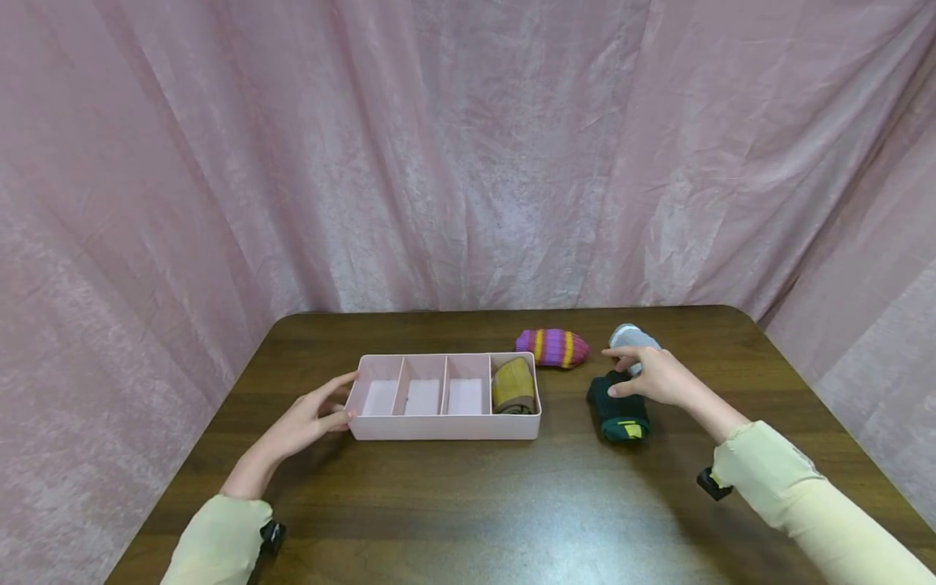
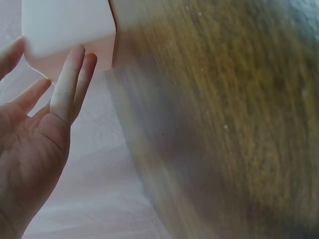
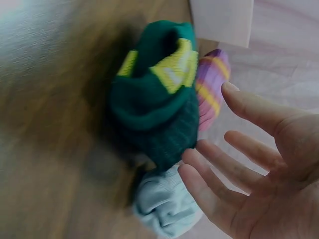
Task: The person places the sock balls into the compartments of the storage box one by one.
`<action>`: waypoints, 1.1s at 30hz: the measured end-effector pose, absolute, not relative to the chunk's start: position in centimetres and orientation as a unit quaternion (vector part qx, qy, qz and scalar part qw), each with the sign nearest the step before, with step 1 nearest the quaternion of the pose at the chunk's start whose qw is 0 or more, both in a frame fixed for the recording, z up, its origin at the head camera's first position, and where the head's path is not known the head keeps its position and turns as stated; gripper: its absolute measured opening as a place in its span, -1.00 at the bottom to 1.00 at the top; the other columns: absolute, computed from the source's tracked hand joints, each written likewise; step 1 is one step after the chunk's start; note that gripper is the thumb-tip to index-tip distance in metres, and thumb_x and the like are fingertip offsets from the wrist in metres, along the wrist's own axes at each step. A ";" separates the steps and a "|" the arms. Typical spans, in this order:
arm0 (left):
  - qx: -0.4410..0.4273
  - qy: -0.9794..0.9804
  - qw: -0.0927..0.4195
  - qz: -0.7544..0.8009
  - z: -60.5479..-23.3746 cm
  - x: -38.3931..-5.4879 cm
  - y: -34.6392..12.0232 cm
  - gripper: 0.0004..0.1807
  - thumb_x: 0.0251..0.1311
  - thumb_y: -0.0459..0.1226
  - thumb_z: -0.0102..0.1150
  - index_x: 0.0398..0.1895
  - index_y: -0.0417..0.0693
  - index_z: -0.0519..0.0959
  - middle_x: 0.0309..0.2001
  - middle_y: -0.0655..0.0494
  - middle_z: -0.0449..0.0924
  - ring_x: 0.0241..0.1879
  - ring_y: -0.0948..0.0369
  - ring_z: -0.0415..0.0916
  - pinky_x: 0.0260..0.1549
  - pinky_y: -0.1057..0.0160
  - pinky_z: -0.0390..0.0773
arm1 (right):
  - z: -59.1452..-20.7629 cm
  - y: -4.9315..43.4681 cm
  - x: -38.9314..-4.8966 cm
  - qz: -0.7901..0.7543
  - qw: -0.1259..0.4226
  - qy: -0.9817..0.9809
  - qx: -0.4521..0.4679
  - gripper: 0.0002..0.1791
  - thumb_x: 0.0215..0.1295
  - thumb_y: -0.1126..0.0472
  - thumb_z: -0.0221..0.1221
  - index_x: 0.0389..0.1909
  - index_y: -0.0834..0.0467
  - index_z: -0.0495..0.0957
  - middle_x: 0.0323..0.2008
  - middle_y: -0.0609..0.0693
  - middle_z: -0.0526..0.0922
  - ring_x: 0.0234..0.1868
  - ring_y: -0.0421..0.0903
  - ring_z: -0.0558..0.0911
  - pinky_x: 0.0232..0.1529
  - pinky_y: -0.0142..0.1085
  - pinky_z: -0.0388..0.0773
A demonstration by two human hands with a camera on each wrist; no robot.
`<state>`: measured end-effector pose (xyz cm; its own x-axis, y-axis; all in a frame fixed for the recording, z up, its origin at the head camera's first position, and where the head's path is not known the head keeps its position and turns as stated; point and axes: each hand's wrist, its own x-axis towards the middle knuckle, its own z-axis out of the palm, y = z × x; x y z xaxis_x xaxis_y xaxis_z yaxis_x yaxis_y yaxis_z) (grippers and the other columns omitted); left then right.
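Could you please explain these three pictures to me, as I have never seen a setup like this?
No robot here: you see a person's left hand and right hand, both bare. The wide picture comes from a head camera looking forward and down; the other two come from the left wrist camera and right wrist camera.

On the brown table stands a pink box with four compartments; only the rightmost contains a mustard bundle. Beyond the box's far right corner lies a striped bundle; farther right are a dark green bundle and a grey bundle. They look like rolled socks.

The left fingers touch the box's left end. The right hand, at the green bundle, grips nothing.
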<state>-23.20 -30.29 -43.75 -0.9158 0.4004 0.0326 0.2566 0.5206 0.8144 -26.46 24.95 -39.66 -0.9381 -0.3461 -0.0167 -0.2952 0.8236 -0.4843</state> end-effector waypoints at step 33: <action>0.196 0.870 0.076 0.446 -43.9 -23.4 -30.5 -0.26 0.33 -0.33 0.16 0.51 -0.25 0.10 0.20 -0.45 0.44 0.01 -0.11 0.63 -0.17 0.24 0.75 | -43.9 26.6 -25.3 -0.333 0.070 0.932 -0.128 -0.18 0.13 0.08 0.41 0.38 0.25 0.35 -0.16 0.30 0.72 -0.17 0.04 0.68 -0.21 -0.17 0.64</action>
<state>-23.38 -30.46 -43.90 -0.9120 0.4079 0.0427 0.2727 0.5253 0.8060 -25.29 26.58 -43.91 -0.9572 -0.2858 -0.0460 -0.1919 0.7455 -0.6382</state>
